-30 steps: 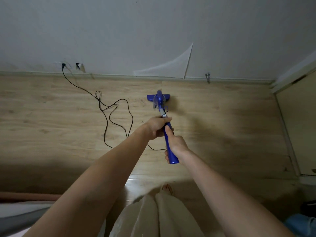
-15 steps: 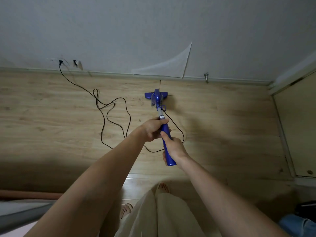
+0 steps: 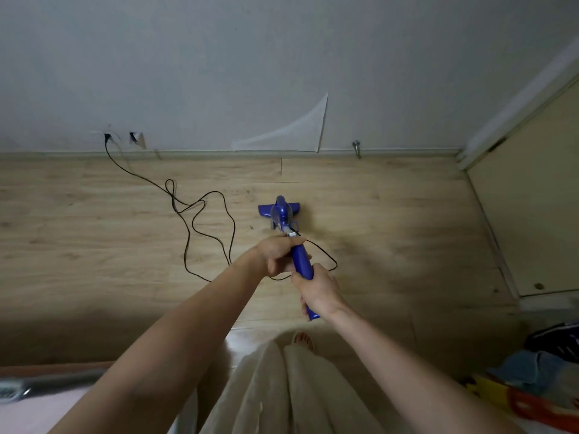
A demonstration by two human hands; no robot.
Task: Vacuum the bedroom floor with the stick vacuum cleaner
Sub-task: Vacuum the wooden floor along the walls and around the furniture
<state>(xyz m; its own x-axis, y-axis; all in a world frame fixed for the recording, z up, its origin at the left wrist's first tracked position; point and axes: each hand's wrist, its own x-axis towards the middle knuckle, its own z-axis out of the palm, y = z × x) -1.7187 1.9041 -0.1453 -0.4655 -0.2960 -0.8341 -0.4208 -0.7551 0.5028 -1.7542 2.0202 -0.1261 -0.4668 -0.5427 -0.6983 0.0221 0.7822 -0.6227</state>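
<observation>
Hands, left hand point(image 3: 279, 256) and right hand point(image 3: 316, 288), grip the stick vacuum cleaner point(image 3: 286, 223); steer the head clear of the cord point(image 3: 200, 220) at frame centre

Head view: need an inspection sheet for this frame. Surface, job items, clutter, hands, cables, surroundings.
Surface: light wood-plank floor, shadowed toward the near edge.
Job's things: blue stick vacuum cleaner, its head flat on the floor, short of the skirting.
Clutter: heap of blue, yellow and red items at lower right.
Hands: left hand grips the blue handle higher up; right hand grips it near the end.
Cables: black power cord runs from the wall socket, loops loosely on the floor left of the vacuum head and passes under the hands.
Surroundings: grey wall with a peeling wallpaper flap; beige door at right.
</observation>
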